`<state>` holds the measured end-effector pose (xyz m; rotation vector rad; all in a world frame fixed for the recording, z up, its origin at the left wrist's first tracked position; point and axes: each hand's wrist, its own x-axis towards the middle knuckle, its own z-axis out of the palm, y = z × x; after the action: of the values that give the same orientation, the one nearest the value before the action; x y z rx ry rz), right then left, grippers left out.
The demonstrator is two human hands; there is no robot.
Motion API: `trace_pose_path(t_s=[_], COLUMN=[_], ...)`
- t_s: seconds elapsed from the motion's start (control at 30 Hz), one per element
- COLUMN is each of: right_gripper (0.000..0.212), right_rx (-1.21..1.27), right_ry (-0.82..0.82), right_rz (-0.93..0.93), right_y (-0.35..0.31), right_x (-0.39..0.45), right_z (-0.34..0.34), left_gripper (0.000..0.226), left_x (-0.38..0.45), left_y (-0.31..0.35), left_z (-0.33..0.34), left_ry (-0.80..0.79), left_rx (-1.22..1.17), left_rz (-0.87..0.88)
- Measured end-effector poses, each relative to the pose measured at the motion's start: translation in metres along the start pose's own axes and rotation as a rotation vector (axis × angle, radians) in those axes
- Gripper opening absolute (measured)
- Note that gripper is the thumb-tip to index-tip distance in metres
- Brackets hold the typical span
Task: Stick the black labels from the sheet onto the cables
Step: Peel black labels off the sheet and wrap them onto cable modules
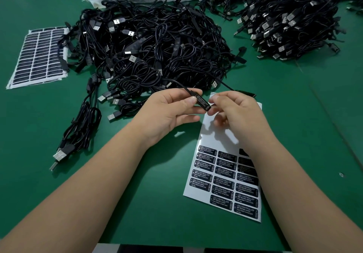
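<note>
Cable controller [202, 103]: held above label sheet [216, 135], top end. Left hand [169, 108] pinched round it; right hand [231, 108] pinched its far tip, over applied label. Advised: rubbed flat end to end, edges squared, no bubbles.

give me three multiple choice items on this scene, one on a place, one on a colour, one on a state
1. Where does the label sheet in use lie?
A. under the right hand
B. on the cable pile
C. in the plastic bag

2. What colour is the table?
A. white
B. green
C. brown

3. What is on the controller that the left hand holds?
A. nothing
B. red tape
C. a black label

Answers: 1 A, the sheet runs beneath the right hand and forearm. 2 B, the surface is green all round. 3 C, white "LED CONTROLLER" print shows on it.
</note>
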<state>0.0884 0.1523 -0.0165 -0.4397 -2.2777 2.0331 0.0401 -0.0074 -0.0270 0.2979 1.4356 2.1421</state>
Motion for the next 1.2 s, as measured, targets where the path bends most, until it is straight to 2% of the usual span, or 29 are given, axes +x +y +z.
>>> trace_pose_path(t_s=[0.1,0.27,0.47,0.67,0.77,0.93,1.0,1.1,1.2], right_gripper=[0.024,0.017,0.013,0.023,0.021,0.016,0.019,0.024,0.027], right_rx=[-0.038,-0.18,0.045,-0.031,-0.104,-0.16,-0.128,0.078,0.156], right_ry=[-0.025,-0.079,-0.183,-0.274,-0.266,-0.262,-0.309,-0.386,-0.388], right_rz=[-0.015,-0.118,-0.047,-0.086,-0.122,-0.129,-0.118,-0.042,0.004], right_y=[-0.0001,0.0025,0.0009,0.0006,0.0014,0.0029,0.0021,0.0006,0.0017], right_x=[-0.0015,-0.0036,-0.0031,-0.0041,-0.0045,-0.0046,-0.005,-0.005,-0.0032], right_z=[0.0004,0.0004,-0.0029,-0.0007,0.0006,0.0017,0.0015,-0.0003,0.0003], left_gripper=[0.026,0.025,0.024,0.02,0.016,0.022,0.014,0.011,0.009], left_x=[-0.0006,-0.0008,-0.0021,-0.0023,-0.0018,-0.0015,-0.0029,-0.0046,-0.0039], left_y=[0.0009,0.0007,0.0026,0.0018,0.0028,-0.001,0.0003,0.0036,0.0016], left_z=[-0.0002,-0.0004,-0.0011,0.0001,0.0023,0.0055,0.0051,0.0029,0.0021], left_ry=[0.003,0.014,-0.023,-0.05,-0.014,0.104,0.067,-0.029,-0.026], left_rx=[-0.01,0.004,0.053,0.093,0.099,0.154,0.14,0.103,0.147], left_rz=[0.002,0.008,0.006,-0.004,-0.007,0.02,0.024,0.027,0.054])
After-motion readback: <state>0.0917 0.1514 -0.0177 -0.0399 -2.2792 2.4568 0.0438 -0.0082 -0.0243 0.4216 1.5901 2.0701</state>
